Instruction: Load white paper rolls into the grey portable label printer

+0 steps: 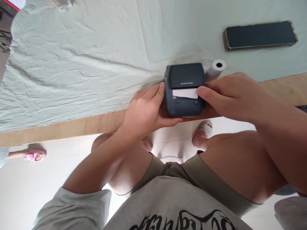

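A dark grey label printer (185,110) sits at the table's front edge with its lid (185,74) down. A short white paper strip (184,93) sticks out of the slot below the lid. My left hand (147,107) grips the printer's left side, fingers along the side and thumb at the front lower edge. At the strip's right end, my right hand (230,95) has its thumb pressed on the paper; its other fingers are partly hidden beside the printer. Behind my right hand stands a white paper roll (213,71) with a dark core hole, its lower part covered.
A black phone (261,35) in a case lies at the back right on the pale green, wrinkled cloth (96,64). A clear object (62,4) is cut off at the top left. The table's wooden edge (72,125) runs before me. Another person's foot in a pink slipper (35,155) shows at left.
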`<control>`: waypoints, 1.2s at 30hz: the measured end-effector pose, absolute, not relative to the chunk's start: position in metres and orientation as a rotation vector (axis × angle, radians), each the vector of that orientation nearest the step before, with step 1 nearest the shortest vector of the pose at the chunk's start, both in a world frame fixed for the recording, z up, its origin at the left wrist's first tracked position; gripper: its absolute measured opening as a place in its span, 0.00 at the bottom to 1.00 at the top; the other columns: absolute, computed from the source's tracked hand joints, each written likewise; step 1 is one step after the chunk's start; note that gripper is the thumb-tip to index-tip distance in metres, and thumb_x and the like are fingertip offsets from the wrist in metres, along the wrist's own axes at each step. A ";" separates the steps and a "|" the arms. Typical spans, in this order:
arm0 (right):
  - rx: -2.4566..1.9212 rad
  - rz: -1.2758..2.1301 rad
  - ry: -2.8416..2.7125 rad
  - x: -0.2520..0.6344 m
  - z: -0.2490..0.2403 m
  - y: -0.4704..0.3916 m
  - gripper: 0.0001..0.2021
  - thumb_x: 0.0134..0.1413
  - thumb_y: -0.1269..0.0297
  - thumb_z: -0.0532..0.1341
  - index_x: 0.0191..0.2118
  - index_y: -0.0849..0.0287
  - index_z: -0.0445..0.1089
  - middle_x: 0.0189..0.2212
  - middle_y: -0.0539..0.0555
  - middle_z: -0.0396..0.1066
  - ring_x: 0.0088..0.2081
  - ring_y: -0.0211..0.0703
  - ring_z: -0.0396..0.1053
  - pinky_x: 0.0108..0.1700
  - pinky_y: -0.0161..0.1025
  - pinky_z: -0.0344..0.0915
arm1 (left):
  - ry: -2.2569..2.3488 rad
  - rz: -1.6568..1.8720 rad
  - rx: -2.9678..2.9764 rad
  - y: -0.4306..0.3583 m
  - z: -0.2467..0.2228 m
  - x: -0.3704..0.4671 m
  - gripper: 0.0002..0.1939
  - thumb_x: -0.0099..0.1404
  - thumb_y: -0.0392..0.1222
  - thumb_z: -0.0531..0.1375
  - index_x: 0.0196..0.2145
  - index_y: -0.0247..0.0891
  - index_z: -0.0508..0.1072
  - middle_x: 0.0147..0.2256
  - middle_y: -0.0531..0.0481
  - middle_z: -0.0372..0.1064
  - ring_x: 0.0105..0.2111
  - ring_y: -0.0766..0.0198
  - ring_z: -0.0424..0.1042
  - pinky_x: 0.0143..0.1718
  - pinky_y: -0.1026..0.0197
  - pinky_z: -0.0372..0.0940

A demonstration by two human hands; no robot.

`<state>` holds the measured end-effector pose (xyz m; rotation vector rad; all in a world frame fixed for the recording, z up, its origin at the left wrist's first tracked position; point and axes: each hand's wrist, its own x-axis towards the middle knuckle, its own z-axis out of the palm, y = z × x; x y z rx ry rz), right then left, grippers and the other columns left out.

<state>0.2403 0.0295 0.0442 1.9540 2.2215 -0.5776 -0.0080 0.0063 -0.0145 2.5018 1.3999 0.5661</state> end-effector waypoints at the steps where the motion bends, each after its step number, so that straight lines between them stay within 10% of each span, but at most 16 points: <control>1: 1.976 -0.548 2.211 0.241 0.044 0.029 0.32 0.79 0.44 0.51 0.26 0.63 0.67 0.21 0.54 0.65 0.26 0.33 0.57 0.34 0.40 0.51 | 1.382 0.564 2.475 0.006 -0.014 -0.009 0.50 0.65 0.66 0.74 0.74 0.34 0.69 0.67 0.33 0.78 0.63 0.35 0.80 0.67 0.37 0.74; 6: 2.090 -0.511 2.501 0.248 0.041 0.028 0.29 0.72 0.45 0.61 0.23 0.60 0.63 0.16 0.49 0.55 0.23 0.31 0.50 0.34 0.40 0.50 | 1.344 0.543 2.389 0.005 -0.012 -0.012 0.45 0.79 0.70 0.52 0.77 0.33 0.65 0.73 0.32 0.71 0.69 0.35 0.74 0.70 0.35 0.70; 13: 2.317 -0.487 2.938 0.241 0.039 0.034 0.06 0.65 0.63 0.62 0.39 0.58 0.64 0.28 0.46 0.72 0.33 0.35 0.75 0.41 0.39 0.62 | 1.337 0.495 2.376 0.006 -0.007 -0.009 0.45 0.78 0.67 0.52 0.76 0.26 0.65 0.72 0.29 0.71 0.70 0.33 0.73 0.71 0.32 0.68; 19: 2.242 -0.148 2.959 0.230 0.045 0.046 0.07 0.60 0.63 0.65 0.36 0.59 0.67 0.26 0.47 0.66 0.33 0.35 0.71 0.56 0.47 0.69 | 1.321 0.477 2.399 0.007 -0.010 -0.013 0.49 0.80 0.68 0.50 0.78 0.19 0.60 0.70 0.25 0.72 0.68 0.32 0.74 0.71 0.31 0.68; 36: 1.737 -0.080 2.524 0.220 0.042 0.091 0.13 0.49 0.57 0.75 0.43 0.43 0.82 0.24 0.46 0.69 0.25 0.31 0.54 0.35 0.36 0.51 | 1.259 0.502 2.472 0.006 -0.016 -0.018 0.54 0.82 0.76 0.40 0.79 0.22 0.59 0.72 0.26 0.70 0.70 0.35 0.72 0.72 0.37 0.68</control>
